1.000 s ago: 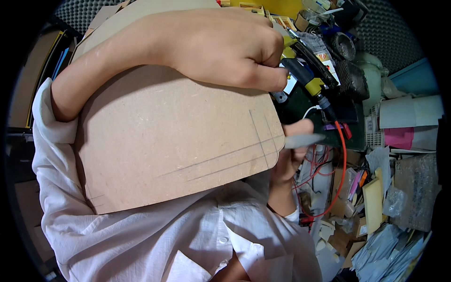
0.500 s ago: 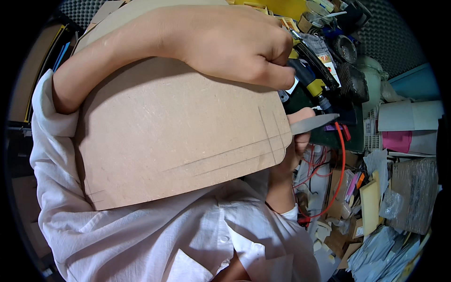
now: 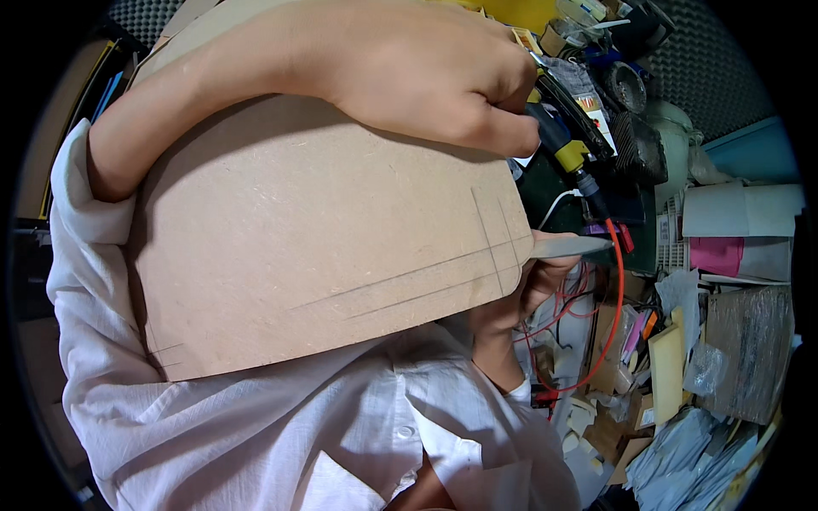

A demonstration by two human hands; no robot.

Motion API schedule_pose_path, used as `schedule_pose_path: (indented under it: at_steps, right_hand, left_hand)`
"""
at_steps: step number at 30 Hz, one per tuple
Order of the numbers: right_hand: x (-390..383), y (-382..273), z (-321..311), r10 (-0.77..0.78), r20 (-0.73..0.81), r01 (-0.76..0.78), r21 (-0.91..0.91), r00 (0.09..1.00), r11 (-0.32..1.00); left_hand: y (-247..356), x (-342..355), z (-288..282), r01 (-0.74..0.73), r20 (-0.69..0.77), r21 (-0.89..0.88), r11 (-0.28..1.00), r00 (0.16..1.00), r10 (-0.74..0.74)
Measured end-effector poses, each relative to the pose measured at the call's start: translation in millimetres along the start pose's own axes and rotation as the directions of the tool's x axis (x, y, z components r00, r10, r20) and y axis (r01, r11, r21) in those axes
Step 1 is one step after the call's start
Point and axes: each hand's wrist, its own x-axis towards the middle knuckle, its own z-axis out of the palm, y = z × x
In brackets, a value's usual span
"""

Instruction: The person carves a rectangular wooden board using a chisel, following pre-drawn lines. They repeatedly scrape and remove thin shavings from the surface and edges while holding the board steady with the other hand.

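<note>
A large tan fibreboard panel [image 3: 341, 230] with pencil lines and rounded right corners leans against my white shirt. Across its far side lies my left forearm, and my left hand [image 3: 434, 81] is closed at the upper right edge, its fingertips hidden. Low on the right edge, my right hand [image 3: 545, 277] is partly covered by the panel. A flat grey metal file [image 3: 573, 247] juts out past the edge there, touching or very close to the rounded corner. My right fingers are wrapped at the file, though its rear part is out of sight.
A black-and-yellow power tool [image 3: 562, 145] lies on a dark green surface at the right. From it a red cable [image 3: 620, 289] loops down. Plastic-wrapped sheets [image 3: 750, 349], foam pieces and bags [image 3: 690, 460] crowd the lower right.
My right hand and the file have moved down along the panel's right edge, and the file now lies more level. My left hand and the panel have shifted only slightly.
</note>
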Motion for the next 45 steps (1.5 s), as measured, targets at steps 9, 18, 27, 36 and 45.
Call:
schedule_pose_path:
  at_steps: [9, 18, 27, 36, 45]
  right_hand:
    - [-6, 1, 5, -0.139, -0.057, 0.127, -0.168, 0.989, 0.978]
    - [-6, -2, 11, -0.226, -0.069, 0.204, -0.24, 0.972, 0.949]
    - [-7, -1, 11, -0.274, -0.062, 0.228, -0.399, 0.96, 0.888]
    - [-9, 2, 17, -0.331, -0.176, 0.244, -0.388, 0.927, 0.889]
    - [-4, -4, 16, -0.289, -0.098, 0.234, -0.374, 0.952, 0.897]
  left_hand:
    - [-1, -1, 6, -0.022, -0.05, 0.098, 0.995, 0.998, 0.027]
    - [2, -4, 10, -0.01, -0.123, 0.11, 0.994, 0.992, 0.024]
    - [0, -2, 8, -0.039, -0.091, 0.092, 0.995, 0.995, 0.048]
    - [0, -2, 5, -0.02, -0.073, 0.056, 0.998, 0.997, 0.024]
    - [-1, -2, 6, -0.071, -0.087, 0.051, 0.996, 0.993, 0.075]
